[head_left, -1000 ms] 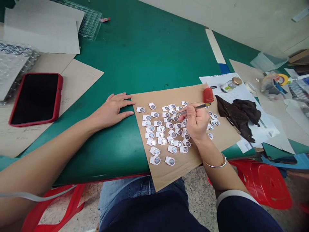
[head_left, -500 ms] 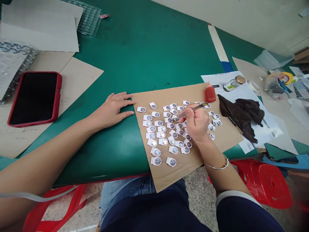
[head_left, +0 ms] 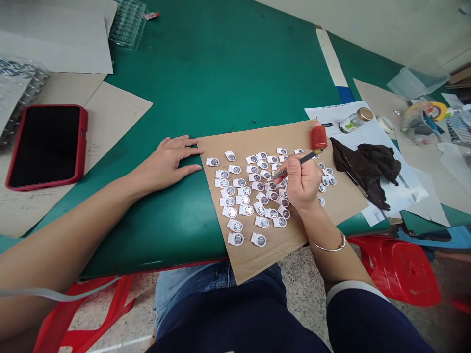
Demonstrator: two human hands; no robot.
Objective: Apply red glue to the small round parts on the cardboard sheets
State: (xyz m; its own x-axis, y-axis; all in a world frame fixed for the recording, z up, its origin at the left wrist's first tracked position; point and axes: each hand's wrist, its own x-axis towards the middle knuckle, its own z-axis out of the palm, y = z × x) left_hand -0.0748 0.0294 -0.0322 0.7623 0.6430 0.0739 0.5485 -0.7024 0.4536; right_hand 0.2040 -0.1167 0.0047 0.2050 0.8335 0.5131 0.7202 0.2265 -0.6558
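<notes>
My right hand point(head_left: 303, 181) is closed around a slim, pen-like tool point(head_left: 312, 156) with a dark shaft and a yellowish band near its upper end. The tool's pale lower tip points down among small white tags point(head_left: 238, 239), each with a round, dark-patterned disc. Whether the tip touches a tag cannot be made out. Many of these tags lie in loose rows on a brown cardboard sheet point(head_left: 253, 264), some hidden behind my right hand. My left hand point(head_left: 167, 164) rests flat on the green table with fingers spread, its fingertips at the sheet's left edge.
A red bottle point(head_left: 318, 137) stands at the sheet's far right corner. Beyond it are a glass jar point(head_left: 356, 120), a dark cloth point(head_left: 379, 166) and white paper point(head_left: 412, 196). At left, a red-cased phone point(head_left: 47, 146) lies on cardboard. A red stool point(head_left: 408, 272) is below right.
The tool in my right hand has tilted more steeply, and its tip has shifted slightly right among the tags. My left hand stays in place; the whole view has moved a little.
</notes>
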